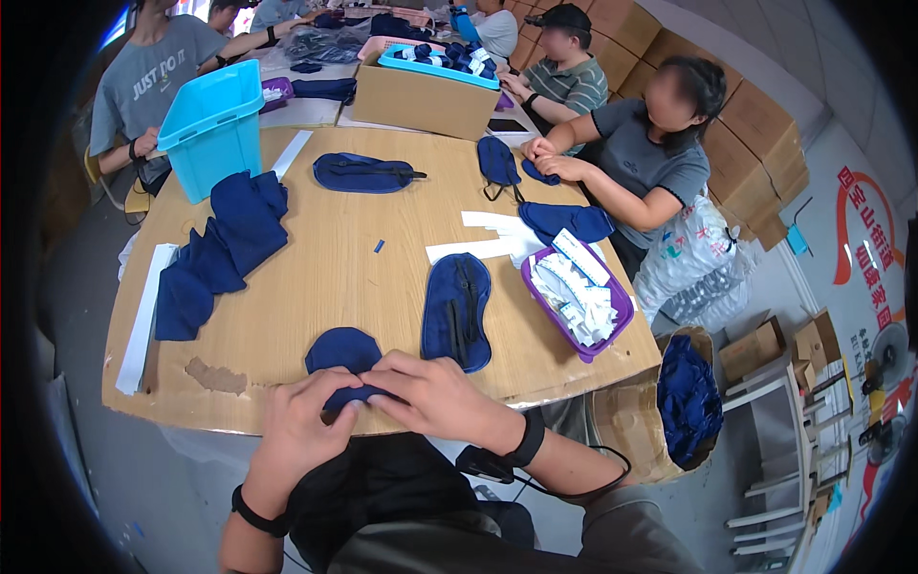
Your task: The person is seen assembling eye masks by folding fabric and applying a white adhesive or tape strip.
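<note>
At the near edge of the table, my left hand [308, 421] and my right hand [432, 394] pinch a navy eye mask [342, 350] between thumbs and fingers. Its near part is bent or rolled under my fingertips, while the rounded far lobe lies on the wood. Just beyond my right hand lies another navy eye mask [440, 311], flat, with black elastic straps across it. A third mask [359, 172] rests farther off, its strap end pointing right. To the right stands a purple basket [625, 308] of small white labels.
Overlapping navy fabric pieces [229, 234] lie at left beside a white strip [145, 320] and a blue bin [215, 124]. A cardboard box [421, 100] stands at the far edge. A co-worker [645, 143] handles navy masks at right. An open carton [631, 430] sits below.
</note>
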Action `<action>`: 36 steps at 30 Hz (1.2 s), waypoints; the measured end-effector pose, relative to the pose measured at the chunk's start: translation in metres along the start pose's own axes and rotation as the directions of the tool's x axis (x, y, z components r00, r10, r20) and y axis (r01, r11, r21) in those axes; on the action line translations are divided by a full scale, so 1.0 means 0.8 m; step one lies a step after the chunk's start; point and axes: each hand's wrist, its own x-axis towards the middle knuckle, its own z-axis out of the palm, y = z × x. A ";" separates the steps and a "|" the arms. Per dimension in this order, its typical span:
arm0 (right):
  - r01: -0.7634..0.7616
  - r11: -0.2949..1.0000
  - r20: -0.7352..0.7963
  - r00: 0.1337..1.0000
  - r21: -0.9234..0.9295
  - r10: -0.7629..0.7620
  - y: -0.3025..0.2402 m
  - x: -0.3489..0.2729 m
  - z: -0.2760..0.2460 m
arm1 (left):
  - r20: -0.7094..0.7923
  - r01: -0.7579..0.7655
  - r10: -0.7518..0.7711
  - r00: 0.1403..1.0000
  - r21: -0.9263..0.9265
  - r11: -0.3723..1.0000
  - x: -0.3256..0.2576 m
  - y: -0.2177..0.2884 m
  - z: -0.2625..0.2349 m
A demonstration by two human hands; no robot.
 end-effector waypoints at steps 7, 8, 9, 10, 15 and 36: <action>-0.231 0.949 0.162 0.967 0.214 0.199 0.018 0.034 -0.017 | 0.113 0.220 -0.219 0.969 -0.002 0.975 0.020 0.005 -0.011; -0.299 0.935 0.186 0.946 0.191 0.265 0.018 0.036 -0.016 | 0.135 0.251 -0.250 0.959 0.014 0.968 0.021 0.004 -0.011; -0.262 0.956 0.149 0.959 0.133 0.242 0.016 0.035 -0.013 | 0.134 0.251 -0.251 0.959 0.016 0.968 0.020 0.005 -0.010; -0.261 0.956 0.148 0.959 0.134 0.241 0.014 0.033 -0.011 | 0.092 0.253 -0.250 0.964 -0.028 0.967 0.018 0.006 -0.007; -0.232 0.972 0.003 0.973 0.036 0.232 -0.001 0.018 -0.003 | -0.137 -0.079 0.091 0.986 0.090 0.993 0.000 -0.005 0.003; -0.002 0.963 -0.195 0.979 -0.271 -0.053 -0.007 0.003 0.022 | -0.056 0.004 0.000 0.998 0.065 0.998 0.008 -0.005 0.000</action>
